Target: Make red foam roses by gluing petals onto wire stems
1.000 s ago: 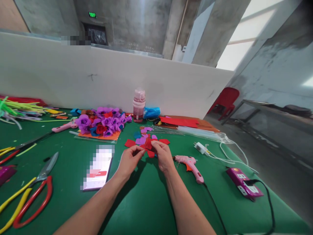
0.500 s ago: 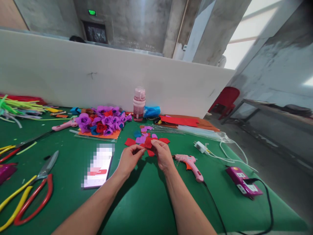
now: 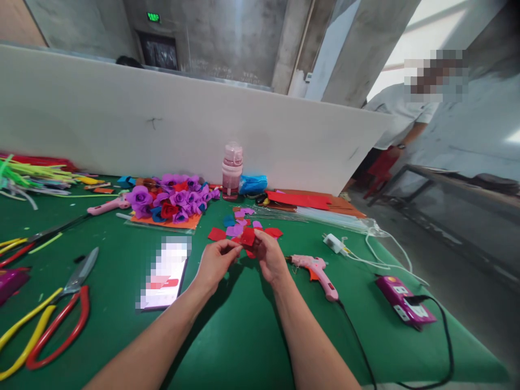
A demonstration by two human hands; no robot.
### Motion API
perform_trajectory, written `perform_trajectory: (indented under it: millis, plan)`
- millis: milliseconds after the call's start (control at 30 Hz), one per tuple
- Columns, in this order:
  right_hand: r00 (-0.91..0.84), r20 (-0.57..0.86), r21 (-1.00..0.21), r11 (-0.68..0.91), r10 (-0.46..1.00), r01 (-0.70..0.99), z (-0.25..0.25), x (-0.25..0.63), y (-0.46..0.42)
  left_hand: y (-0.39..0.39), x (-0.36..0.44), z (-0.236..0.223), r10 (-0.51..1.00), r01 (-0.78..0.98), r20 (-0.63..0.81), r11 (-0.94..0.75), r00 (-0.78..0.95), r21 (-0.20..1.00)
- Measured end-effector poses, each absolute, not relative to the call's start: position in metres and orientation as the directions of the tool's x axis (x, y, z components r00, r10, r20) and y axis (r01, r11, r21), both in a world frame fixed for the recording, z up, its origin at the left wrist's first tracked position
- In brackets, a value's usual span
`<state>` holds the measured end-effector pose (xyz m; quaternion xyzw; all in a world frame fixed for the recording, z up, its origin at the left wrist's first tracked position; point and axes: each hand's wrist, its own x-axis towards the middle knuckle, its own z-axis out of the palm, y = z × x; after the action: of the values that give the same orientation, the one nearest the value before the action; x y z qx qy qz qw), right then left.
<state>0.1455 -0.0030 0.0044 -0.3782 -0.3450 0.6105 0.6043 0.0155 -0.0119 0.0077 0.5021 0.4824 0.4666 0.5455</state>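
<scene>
My right hand (image 3: 270,257) pinches a small red petal (image 3: 247,236), which stands up above the table between my two hands. Thumb and finger of my left hand (image 3: 217,264) are pressed together at the petal's lower left edge; what exactly lies between those fingertips is hard to see. Around and behind the hands lie loose red petals (image 3: 216,234), purple petals (image 3: 234,231) and a blue petal (image 3: 229,221). Just right of my right hand, a pink glue gun (image 3: 314,266) rests on the green table (image 3: 239,336).
Left of my hands lie a phone (image 3: 167,276) and big scissors (image 3: 77,287). Finished purple and red flowers (image 3: 179,199) are heaped at the back, beside a pink bottle (image 3: 232,173). A purple power strip (image 3: 402,300) lies right. A person (image 3: 400,111) is beyond the white partition (image 3: 162,119).
The red petal has turned slightly and shows more of its face, with the right fingers now at its right side. A person has come into view at the upper right.
</scene>
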Motion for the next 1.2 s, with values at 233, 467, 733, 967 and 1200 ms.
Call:
perform_trajectory:
  millis: [233, 467, 733, 967, 1200]
  plan:
    - [-0.044, -0.109, -0.881, -0.117, 0.993, -0.459, 0.01, 0.14, -0.008, -0.012, 0.016, 0.009, 0.995, -0.077, -0.08, 0.085, 0.065, 0.993]
    - [-0.023, -0.068, -0.896, -0.071, 0.997, -0.439, 0.006, 0.137, -0.009, -0.011, 0.016, 0.007, 0.993, -0.109, -0.099, 0.106, 0.065, 0.988]
    - [0.029, -0.095, -0.871, -0.069, 0.995, -0.486, 0.003, 0.132, -0.008, -0.01, 0.017, 0.001, 0.991, -0.117, -0.121, 0.126, 0.056, 0.985]
    - [-0.007, -0.132, -0.842, -0.116, 0.991, -0.527, 0.0, 0.134, -0.006, -0.012, 0.019, 0.002, 0.994, -0.113, -0.095, 0.1, 0.05, 0.989]
    - [-0.018, -0.151, -0.84, -0.138, 0.988, -0.526, 0.002, 0.136, -0.006, -0.014, 0.021, 0.001, 0.99, -0.156, -0.116, 0.127, 0.079, 0.98]
